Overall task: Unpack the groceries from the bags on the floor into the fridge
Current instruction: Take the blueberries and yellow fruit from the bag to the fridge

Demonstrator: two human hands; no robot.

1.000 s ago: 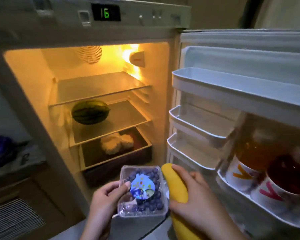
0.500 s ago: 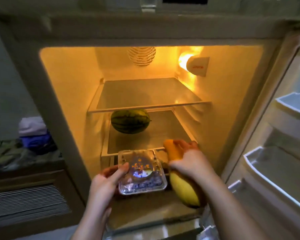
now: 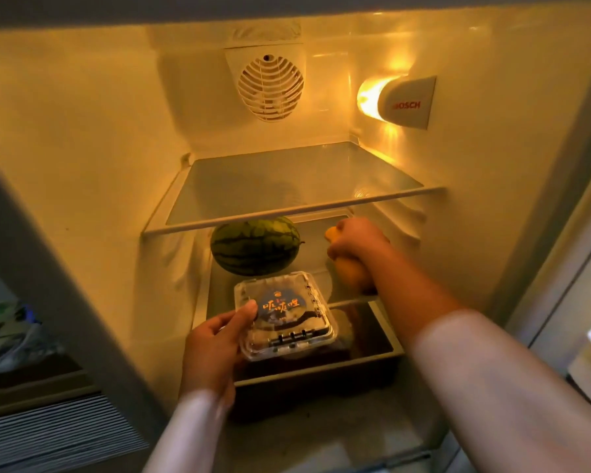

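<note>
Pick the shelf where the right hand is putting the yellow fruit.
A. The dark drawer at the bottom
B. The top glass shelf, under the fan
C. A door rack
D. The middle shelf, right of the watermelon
D: the right hand grips the yellow fruit on the middle shelf, right of the watermelon and below the top glass shelf; the left hand holds the blueberry box over the drawer.
</note>
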